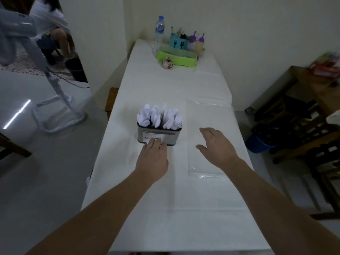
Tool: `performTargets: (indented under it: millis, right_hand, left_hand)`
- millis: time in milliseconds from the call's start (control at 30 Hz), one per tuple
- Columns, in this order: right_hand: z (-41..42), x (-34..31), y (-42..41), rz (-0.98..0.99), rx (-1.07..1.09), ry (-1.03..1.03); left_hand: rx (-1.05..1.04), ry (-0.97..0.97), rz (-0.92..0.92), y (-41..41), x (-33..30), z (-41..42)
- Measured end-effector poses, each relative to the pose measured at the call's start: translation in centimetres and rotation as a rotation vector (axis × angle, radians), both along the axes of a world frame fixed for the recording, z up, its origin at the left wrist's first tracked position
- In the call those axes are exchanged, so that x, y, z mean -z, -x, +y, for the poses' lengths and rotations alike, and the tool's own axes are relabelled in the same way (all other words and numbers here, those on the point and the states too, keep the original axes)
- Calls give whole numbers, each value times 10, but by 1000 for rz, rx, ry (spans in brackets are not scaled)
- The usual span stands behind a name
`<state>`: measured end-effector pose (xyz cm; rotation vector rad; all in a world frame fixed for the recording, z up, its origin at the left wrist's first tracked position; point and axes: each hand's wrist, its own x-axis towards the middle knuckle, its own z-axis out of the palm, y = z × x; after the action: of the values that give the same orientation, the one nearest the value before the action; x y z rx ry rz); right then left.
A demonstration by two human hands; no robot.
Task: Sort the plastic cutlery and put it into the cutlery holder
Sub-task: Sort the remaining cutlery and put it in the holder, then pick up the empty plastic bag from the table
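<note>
Apparently the sorting is done: white cutlery (159, 116) stands in the holder (159, 135) mid-counter (184, 199). The left hand (152, 159) touches its near wall with straight fingers; the right hand (217, 148) hovers open, empty. Next, probably, letting go.

— Where is the left hand (152, 159)?
— Forearm running toward 12 o'clock, palm down, fingers (153, 142) straight.
— And the right hand (216, 148)?
— Its forearm enters from 5 o'clock; palm down, fingers loosely spread, thumb out toward 9 o'clock, holding nothing.
</note>
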<state>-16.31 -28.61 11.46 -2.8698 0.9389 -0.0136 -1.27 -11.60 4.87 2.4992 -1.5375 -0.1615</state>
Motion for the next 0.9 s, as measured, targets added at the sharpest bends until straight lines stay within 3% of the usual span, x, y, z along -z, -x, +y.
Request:
performTargets:
  millis: [467, 767, 900]
  right_hand:
    - [1, 60, 154, 141, 362, -159]
    - [-52, 99, 190, 177, 302, -196]
    - [-91, 122, 204, 211, 237, -211]
  left_hand:
    - [232, -52, -19, 89, 18, -30]
    - [219, -134, -16, 115, 45, -83]
    - [196, -261, -29, 115, 61, -106]
